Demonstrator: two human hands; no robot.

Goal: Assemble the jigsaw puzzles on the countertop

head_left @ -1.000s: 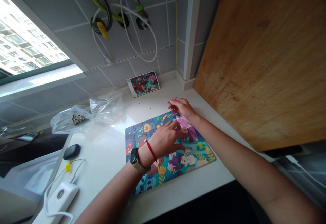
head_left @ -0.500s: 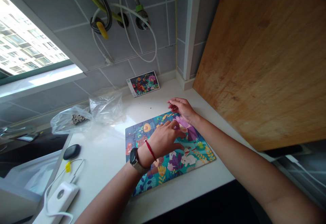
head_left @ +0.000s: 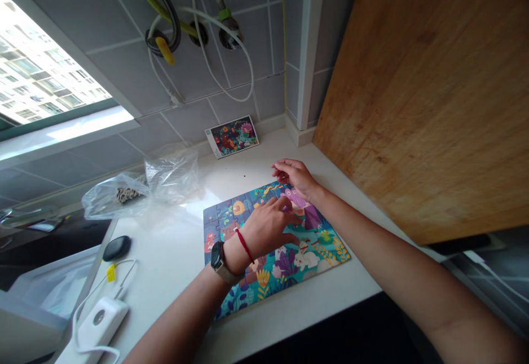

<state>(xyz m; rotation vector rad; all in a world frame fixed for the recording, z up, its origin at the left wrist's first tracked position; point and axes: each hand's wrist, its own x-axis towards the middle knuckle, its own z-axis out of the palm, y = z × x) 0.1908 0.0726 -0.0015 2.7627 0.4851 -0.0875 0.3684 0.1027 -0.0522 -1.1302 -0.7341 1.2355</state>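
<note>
As my open left hand [head_left: 268,225] is covering the jigsaw [head_left: 286,266], I'm judging it light, weak-seamed, best edge-held; right hand [head_left: 298,180]: grip unclear.

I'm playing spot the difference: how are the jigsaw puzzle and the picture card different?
The jigsaw puzzle is bigger than the picture card. The puzzle lies flat; the card stands tilted by the wall. The puzzle shows seams; the card has a white left edge. Both carry pictures with purple and teal.
</note>
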